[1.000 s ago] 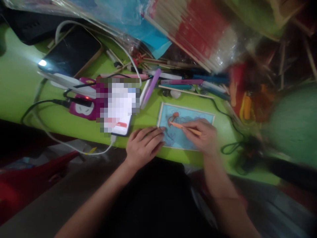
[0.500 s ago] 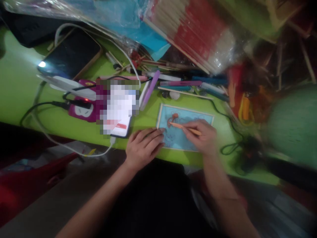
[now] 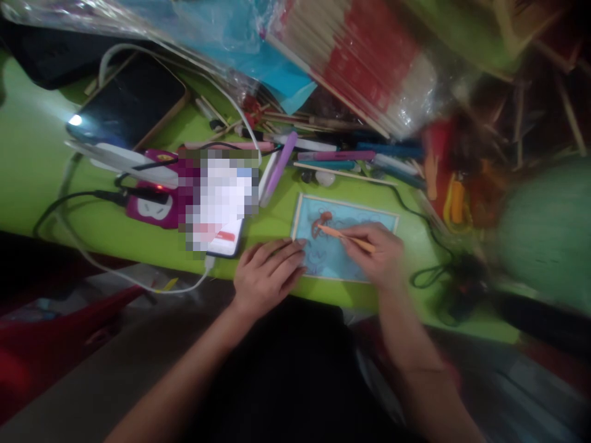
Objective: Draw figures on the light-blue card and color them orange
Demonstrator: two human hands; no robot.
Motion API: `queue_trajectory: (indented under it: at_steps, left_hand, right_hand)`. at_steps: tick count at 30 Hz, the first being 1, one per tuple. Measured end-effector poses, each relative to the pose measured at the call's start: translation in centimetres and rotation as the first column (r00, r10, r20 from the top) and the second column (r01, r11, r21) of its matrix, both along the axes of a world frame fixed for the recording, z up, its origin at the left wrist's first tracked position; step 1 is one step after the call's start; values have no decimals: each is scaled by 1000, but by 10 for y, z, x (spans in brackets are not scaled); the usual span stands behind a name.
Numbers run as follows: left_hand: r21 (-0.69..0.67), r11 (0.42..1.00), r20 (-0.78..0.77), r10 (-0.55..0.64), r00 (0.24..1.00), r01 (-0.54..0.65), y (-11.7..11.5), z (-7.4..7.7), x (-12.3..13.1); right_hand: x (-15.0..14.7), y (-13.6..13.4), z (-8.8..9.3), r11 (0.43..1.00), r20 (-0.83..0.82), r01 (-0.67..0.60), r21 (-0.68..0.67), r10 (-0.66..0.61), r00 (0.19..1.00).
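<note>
A blue sheet in a thin pale frame (image 3: 318, 263) lies on the green table, with curly line drawings and an orange-brown coloured patch (image 3: 316, 228) at its upper left. My right hand (image 3: 376, 249) pinches a slim orange pen (image 3: 339, 233), its tip on or just over that patch. Under this hand, the lower right of the sheet is hidden. My left hand (image 3: 270, 267) lies flat and open, fingertips resting on the left edge of the frame.
A lit phone (image 3: 224, 203), partly blurred out, leans by a purple power strip (image 3: 152, 206) with cables. Behind the frame lie several pens (image 3: 337, 155), sticks and plastic-wrapped packs (image 3: 369, 55). A round green object (image 3: 547, 234) stands at the right.
The orange pen's tip has shifted very slightly over the coloured patch. My left hand stays in place on the frame's edge.
</note>
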State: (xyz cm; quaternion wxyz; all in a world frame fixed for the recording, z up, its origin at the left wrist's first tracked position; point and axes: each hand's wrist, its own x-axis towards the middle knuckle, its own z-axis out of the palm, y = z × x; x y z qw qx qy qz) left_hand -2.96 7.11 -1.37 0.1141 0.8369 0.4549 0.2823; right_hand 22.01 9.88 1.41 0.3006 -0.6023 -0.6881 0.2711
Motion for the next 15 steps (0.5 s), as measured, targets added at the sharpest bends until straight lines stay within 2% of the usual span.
queue_trajectory:
  at_steps: [4, 10, 15]
  left_hand:
    - [0, 1000, 7, -1, 1000, 1, -1, 0, -1]
    - [2, 1000, 17, -6, 1000, 6, 0, 0, 0]
    - [11, 1000, 8, -10, 1000, 10, 2, 1, 0]
  right_hand:
    - [0, 1, 2, 1000, 4, -18, 0, 18, 1000]
    - [0, -2, -2, 998, 3, 51, -28, -51, 999]
    - [0, 0, 1, 1000, 5, 11, -13, -11, 1000]
